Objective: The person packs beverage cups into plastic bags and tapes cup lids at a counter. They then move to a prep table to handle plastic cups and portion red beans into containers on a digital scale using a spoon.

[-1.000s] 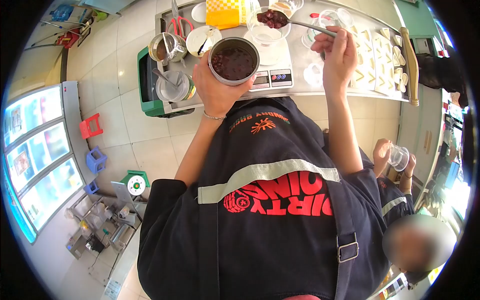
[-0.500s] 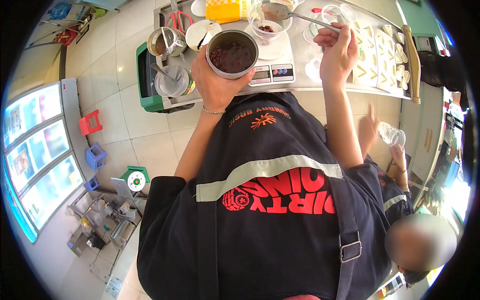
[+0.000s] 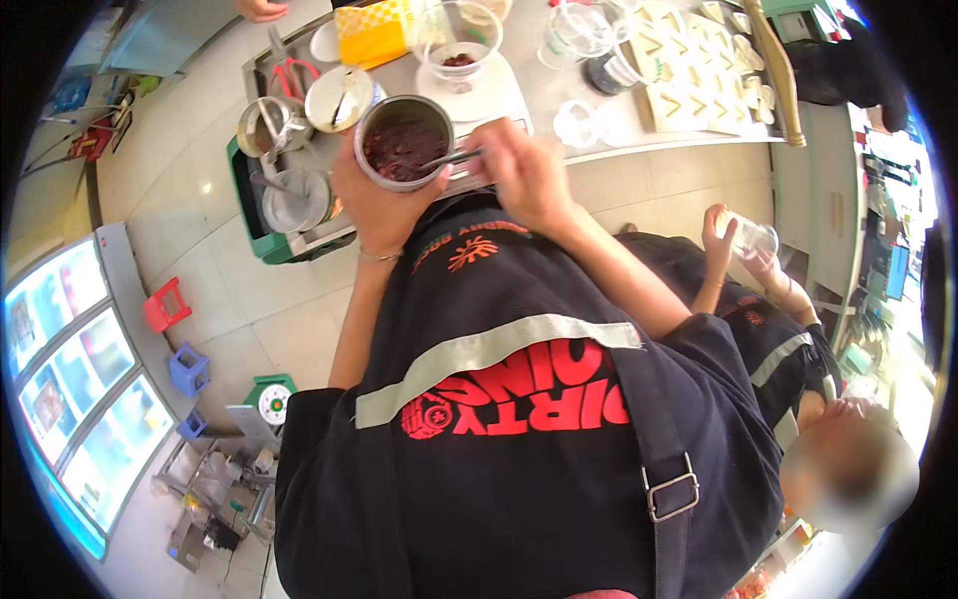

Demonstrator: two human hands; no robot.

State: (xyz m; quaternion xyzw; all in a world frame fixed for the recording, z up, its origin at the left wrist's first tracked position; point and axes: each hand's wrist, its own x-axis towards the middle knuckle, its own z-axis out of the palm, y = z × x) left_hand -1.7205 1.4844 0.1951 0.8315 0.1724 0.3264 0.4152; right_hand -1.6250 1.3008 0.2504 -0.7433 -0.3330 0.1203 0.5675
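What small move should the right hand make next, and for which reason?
Probably lift a spoonful of dark red beans from the can toward the clear cup on the white scale: the right hand has its spoon in the can, and the cup shows only a small portion.

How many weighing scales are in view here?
2: a white scale on the table, beneath the clear cup, and a green dial scale at the picture's lower left. Others may be hidden.

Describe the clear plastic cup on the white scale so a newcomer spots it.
On the grey metal table, a white electronic scale sits beyond the right hand. On it stands the round, clear plastic cup with dark red food at its bottom; the clear plastic containers to its right stand off the scale.
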